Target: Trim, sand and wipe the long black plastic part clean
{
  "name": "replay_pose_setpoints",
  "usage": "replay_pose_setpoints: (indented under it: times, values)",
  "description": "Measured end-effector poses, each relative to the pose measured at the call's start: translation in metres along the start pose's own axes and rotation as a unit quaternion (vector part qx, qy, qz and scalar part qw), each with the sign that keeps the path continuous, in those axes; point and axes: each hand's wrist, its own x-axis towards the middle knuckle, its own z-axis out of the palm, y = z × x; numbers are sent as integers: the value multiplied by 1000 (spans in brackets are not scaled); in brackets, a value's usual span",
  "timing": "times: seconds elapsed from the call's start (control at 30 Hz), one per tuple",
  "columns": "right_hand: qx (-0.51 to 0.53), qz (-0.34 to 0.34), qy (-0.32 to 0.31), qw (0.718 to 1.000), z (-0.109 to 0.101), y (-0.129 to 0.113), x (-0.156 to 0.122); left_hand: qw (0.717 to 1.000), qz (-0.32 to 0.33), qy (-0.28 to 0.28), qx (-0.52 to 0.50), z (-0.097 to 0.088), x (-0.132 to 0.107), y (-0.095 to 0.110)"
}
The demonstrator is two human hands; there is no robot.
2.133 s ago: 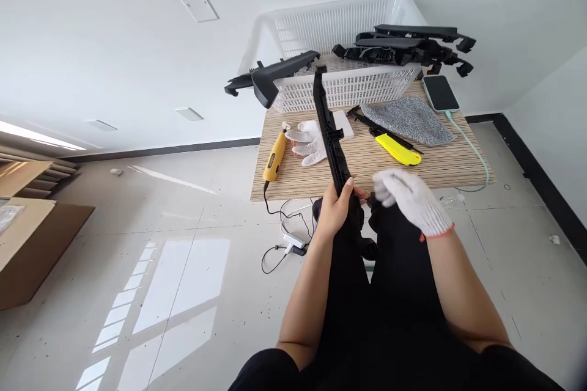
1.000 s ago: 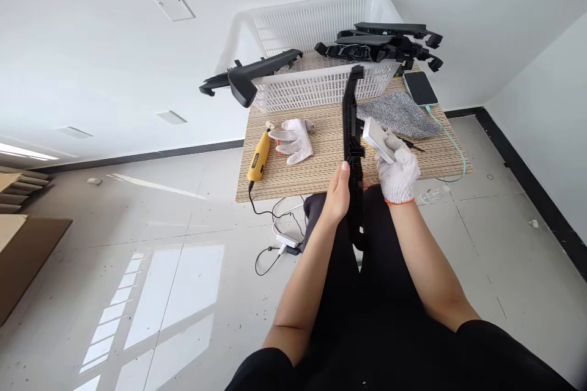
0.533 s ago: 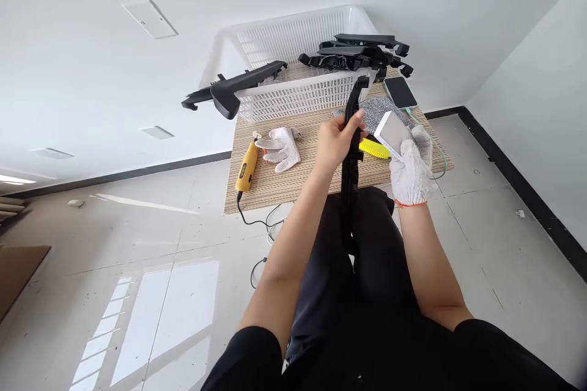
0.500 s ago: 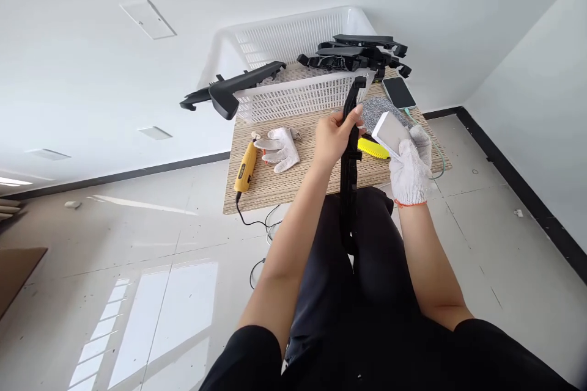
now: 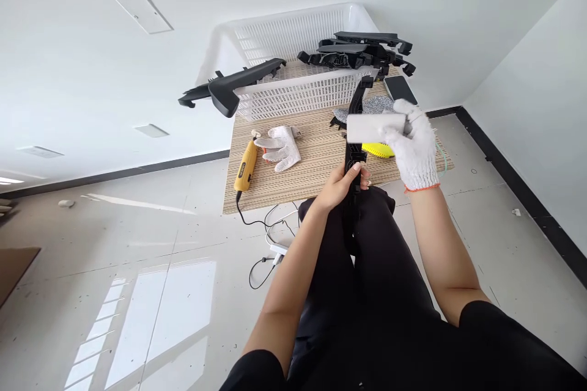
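My bare left hand (image 5: 343, 186) is closed around a long black plastic trim part (image 5: 356, 101), held upright in front of my lap. Its lower end lies against my dark trousers. In a white knitted glove, my right hand (image 5: 414, 145) grips a whitish rectangular block (image 5: 370, 127), whose exact kind I cannot make out. The block lies across the trim part in view and hides a stretch of it; whether the two touch I cannot tell. Behind the right hand are a yellow brush (image 5: 378, 149) and a grey speckled cloth item (image 5: 380, 104).
A white slatted basket (image 5: 293, 96) holds several black plastic parts (image 5: 367, 52), with another part (image 5: 233, 82) over its left rim. A yellow corded tool (image 5: 246, 166) and a white glove (image 5: 280, 148) lie on the wood-patterned table (image 5: 316, 165). A phone (image 5: 400, 89) is at the right.
My left hand has slid lower along the trim part. My right hand has moved up and turned, bringing the block leftward across the part.
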Motion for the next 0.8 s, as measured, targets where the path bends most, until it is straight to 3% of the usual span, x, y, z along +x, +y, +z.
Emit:
replay_pose_setpoints:
  times: [0.07, 0.17, 0.3, 0.4, 0.53, 0.63, 0.8]
  values:
    - [-7, -10, 3, 1000, 2, -5, 3, 999, 27, 10, 33, 2, -1, -4]
    - [-25, -5, -53, 998, 5, -7, 4, 998, 47, 27, 37, 3, 0, -4]
    - [-13, 9, -1, 1000, 10, -4, 3, 996, 68, 33, 48, 2, -1, -7]
    - [-12, 39, -46, 998, 16, -1, 2, 994, 82, 34, 65, 1, -1, -11]
    - [3, 46, 13, 999, 26, -4, 2, 988, 92, 62, 108, 0, -3, -11]
    - [7, 41, -50, 998, 33, -8, 2, 981, 81, 93, 150, -3, -7, -8]
    - [39, 24, -18, 999, 39, -9, -1, 974, 79, 122, 175, -10, -14, -4]
